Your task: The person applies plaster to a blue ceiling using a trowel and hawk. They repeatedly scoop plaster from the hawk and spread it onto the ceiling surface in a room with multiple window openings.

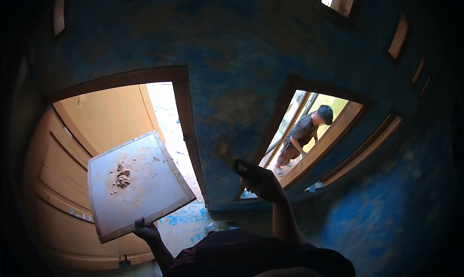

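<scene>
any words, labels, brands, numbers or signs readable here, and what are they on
None that can be read.
White board in the left hand: only brownish smears and clumps, no lettering visible.
Wall: patchy blue and dark, no sign to be made out.
Wooden door: small pale patches, too small to tell whether any are labels.
Co-worker's dark cap: too small to tell if it bears a mark.
</scene>
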`<act>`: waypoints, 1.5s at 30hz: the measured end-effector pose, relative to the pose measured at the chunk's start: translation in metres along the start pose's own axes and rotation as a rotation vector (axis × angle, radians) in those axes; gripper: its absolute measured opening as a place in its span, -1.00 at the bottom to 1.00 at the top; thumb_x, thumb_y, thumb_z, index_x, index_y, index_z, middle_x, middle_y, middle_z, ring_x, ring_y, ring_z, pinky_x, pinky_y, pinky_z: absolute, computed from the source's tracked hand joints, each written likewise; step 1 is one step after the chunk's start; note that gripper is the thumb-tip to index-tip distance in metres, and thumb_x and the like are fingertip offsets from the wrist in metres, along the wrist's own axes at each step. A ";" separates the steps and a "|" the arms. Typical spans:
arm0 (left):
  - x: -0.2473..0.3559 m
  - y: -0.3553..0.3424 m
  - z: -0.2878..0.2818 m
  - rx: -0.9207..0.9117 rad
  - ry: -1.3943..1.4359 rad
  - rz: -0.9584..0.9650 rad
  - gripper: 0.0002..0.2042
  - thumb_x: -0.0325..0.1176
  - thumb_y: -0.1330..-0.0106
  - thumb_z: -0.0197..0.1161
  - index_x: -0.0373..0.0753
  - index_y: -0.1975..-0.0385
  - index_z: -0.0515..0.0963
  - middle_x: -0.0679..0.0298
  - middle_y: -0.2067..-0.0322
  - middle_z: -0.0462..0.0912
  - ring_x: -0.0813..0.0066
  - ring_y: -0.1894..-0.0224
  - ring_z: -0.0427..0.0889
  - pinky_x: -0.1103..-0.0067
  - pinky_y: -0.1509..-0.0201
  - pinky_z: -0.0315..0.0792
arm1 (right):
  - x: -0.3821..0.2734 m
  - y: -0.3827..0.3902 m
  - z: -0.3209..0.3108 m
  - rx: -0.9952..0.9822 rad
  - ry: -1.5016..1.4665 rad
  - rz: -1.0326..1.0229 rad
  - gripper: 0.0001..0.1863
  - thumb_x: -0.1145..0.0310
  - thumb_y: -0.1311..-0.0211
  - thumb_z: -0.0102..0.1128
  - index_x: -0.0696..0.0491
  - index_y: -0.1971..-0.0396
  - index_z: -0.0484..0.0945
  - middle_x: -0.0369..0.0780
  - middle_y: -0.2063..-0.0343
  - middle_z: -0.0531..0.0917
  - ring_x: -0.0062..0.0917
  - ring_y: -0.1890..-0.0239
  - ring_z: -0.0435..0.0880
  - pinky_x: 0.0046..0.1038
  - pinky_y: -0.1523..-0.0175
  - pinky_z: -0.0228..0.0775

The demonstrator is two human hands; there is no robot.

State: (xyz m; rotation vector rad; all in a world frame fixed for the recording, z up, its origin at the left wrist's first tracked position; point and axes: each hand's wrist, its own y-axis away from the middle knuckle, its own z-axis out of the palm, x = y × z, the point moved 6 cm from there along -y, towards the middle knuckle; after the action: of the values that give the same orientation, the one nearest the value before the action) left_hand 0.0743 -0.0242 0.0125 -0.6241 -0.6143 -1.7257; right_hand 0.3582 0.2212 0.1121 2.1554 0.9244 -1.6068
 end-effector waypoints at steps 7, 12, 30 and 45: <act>-0.017 -0.031 -0.045 -0.089 0.057 -0.065 -0.70 -0.53 0.23 0.00 -0.37 0.38 0.31 0.26 0.42 0.35 0.44 0.26 0.36 0.51 0.03 0.20 | 0.037 0.029 0.027 -0.043 -0.012 0.025 -0.55 0.43 0.03 0.04 0.02 0.05 0.24 -0.34 0.64 0.49 -0.76 0.65 0.41 -0.71 0.54 0.25; -0.009 -0.024 -0.036 -0.082 0.028 -0.016 -0.73 -0.53 0.22 -0.01 -0.35 0.41 0.32 0.27 0.46 0.38 0.44 0.29 0.38 0.50 0.05 0.21 | 0.029 0.035 0.033 -0.030 0.002 -0.024 -0.55 0.43 0.03 0.04 0.03 0.06 0.25 -0.33 0.65 0.48 -0.75 0.64 0.41 -0.70 0.53 0.26; -0.002 -0.004 -0.006 -0.061 0.038 0.046 -0.53 -0.51 0.27 -0.01 -0.36 0.19 0.23 0.21 0.28 0.32 0.37 0.13 0.30 0.47 -0.04 0.13 | 0.019 0.011 0.022 -0.084 0.008 -0.066 -0.56 0.47 0.03 0.00 0.04 0.06 0.24 -0.27 0.59 0.49 -0.68 0.60 0.44 -0.64 0.50 0.28; -0.015 -0.015 -0.010 -0.010 0.059 -0.018 -0.61 -0.54 0.29 -0.02 -0.37 0.30 0.28 0.27 0.40 0.32 0.41 0.23 0.34 0.49 0.01 0.17 | 0.008 -0.008 0.013 -0.051 -0.055 0.039 -0.58 0.49 0.00 -0.02 0.05 0.05 0.24 -0.36 0.64 0.41 -0.79 0.66 0.33 -0.74 0.56 0.20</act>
State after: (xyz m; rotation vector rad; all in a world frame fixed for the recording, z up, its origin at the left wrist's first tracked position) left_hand 0.0615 -0.0177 -0.0061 -0.5736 -0.5716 -1.7587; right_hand 0.3447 0.2227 0.1017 2.0715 0.8920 -1.5989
